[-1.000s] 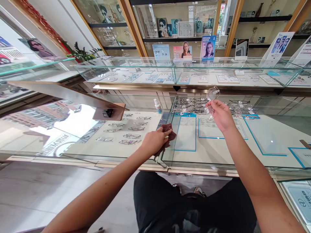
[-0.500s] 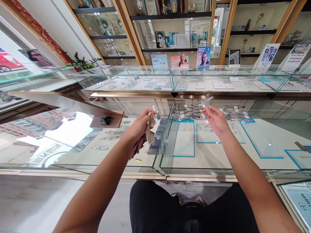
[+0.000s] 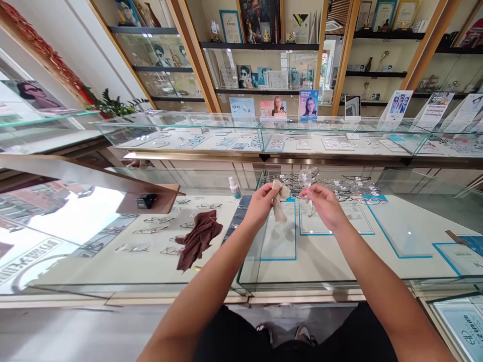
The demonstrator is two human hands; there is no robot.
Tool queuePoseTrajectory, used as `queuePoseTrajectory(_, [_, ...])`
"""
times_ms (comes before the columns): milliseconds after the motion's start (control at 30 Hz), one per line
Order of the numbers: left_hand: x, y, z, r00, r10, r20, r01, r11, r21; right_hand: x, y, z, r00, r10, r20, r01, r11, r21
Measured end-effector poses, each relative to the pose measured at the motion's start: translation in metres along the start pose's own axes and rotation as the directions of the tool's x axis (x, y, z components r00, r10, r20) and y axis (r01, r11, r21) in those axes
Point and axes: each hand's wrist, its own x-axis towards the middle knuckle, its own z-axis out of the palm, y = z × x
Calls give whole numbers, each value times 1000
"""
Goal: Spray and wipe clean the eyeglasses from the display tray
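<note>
My left hand (image 3: 261,205) pinches a beige cleaning cloth (image 3: 279,205), which hangs down in folds over the glass counter. A short gap to the right, my right hand (image 3: 325,205) is closed on a pair of thin-rimmed eyeglasses (image 3: 305,177). One clear lens rises above the fingertips, while the rest of the frame is partly hidden by the fingers. On the counter to the left lies a crumpled dark brown cloth (image 3: 200,237). A white spray bottle (image 3: 233,188) stands upright behind my left hand.
Many eyeglass frames (image 3: 345,187) lie in rows behind my hands. Blue-edged panels (image 3: 278,246) rest in the glass display case (image 3: 324,271). A tilted mirror (image 3: 86,201) with a wooden frame occupies the left. Another glass showcase (image 3: 211,143) stands beyond, before shelves.
My left hand has moved right with the beige cloth, close to the eyeglasses. The brown cloth and spray bottle are now in fuller view. The head view has tilted up slightly.
</note>
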Motion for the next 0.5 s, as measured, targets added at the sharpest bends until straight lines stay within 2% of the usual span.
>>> queuePoseTrajectory(167, [-9,-9,3,1000,23,15,-24,998,63,-6,3,6,1000,-8,6,8,1000,-14])
queuePoseTrajectory(367, [-23,-3,14,989,-63,135,71,996,-54,-8,5,10,997,-39,-70,41,999,16])
queuePoseTrajectory(500, [-29,-1,21,978,-63,200,77,995,-66,-8,6,11,995,-33,-94,36,999,24])
